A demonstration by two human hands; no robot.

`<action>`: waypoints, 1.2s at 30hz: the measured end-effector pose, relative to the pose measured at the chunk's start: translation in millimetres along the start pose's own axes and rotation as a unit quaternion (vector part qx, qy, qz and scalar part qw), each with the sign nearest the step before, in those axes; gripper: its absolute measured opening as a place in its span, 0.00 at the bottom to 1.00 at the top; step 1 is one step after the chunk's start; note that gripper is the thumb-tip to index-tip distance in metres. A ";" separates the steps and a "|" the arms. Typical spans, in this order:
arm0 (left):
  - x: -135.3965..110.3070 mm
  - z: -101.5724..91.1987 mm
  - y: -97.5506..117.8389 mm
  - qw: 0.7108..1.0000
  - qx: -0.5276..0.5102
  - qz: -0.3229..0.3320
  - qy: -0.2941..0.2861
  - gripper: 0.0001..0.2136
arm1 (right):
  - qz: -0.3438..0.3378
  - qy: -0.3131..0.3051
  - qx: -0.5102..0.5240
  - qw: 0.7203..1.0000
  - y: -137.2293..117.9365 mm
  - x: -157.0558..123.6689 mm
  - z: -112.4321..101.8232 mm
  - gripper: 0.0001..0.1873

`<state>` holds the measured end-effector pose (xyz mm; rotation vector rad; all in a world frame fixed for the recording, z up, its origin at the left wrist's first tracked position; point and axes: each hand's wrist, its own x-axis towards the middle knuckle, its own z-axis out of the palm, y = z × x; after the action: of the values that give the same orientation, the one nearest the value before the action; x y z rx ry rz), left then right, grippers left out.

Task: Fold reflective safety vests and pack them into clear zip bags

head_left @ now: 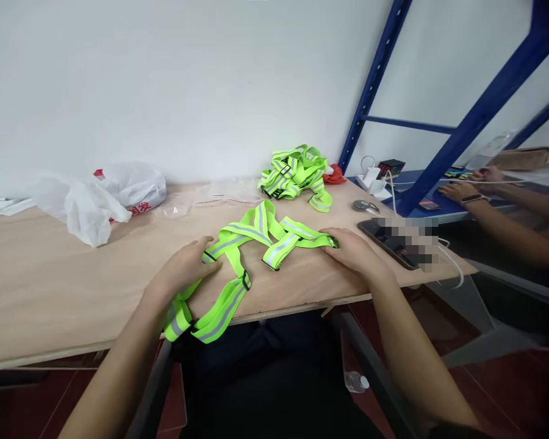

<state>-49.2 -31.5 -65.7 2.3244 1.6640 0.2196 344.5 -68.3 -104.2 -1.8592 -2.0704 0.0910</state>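
Note:
A neon-yellow reflective strap harness (231,239) with grey stripes lies loosely spread on the wooden table (73,292) before me. My left hand (187,265) pinches one of its straps at the left, by a black slider. From there a lower loop with a black buckle (246,280) hangs over the table's front edge. On the other side, my right hand (354,250) has its thumb and fingers closed on the harness's right end, where a dark clip shows. Behind the harness, a tangled pile of similar reflective straps (297,174) rests near the wall.
White plastic bags (91,210) and flat clear bags (226,190) lie along the wall. At right are a phone (387,242), a round grey object (365,206), a white charger (373,183) and a blue rack post (375,85). Another person's hand (457,192) is beyond it.

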 end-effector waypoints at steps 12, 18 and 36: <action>-21.8 8.0 -4.1 0.999 0.018 -0.023 0.020 0.20 | -0.055 0.029 -0.045 0.997 21.1 11.3 15.9 0.26; -10.2 1.7 -14.5 0.996 0.052 -0.077 0.019 0.20 | -0.048 0.086 0.046 0.994 20.9 -3.1 8.3 0.33; -46.3 -42.6 -95.2 0.917 -0.064 -0.252 0.302 0.15 | 0.079 0.189 0.108 0.973 34.6 -14.6 -52.8 0.10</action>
<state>-162.2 -40.8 -52.8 1.7356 2.3729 0.9727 394.4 -87.7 -67.7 -1.7468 -1.5895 0.0004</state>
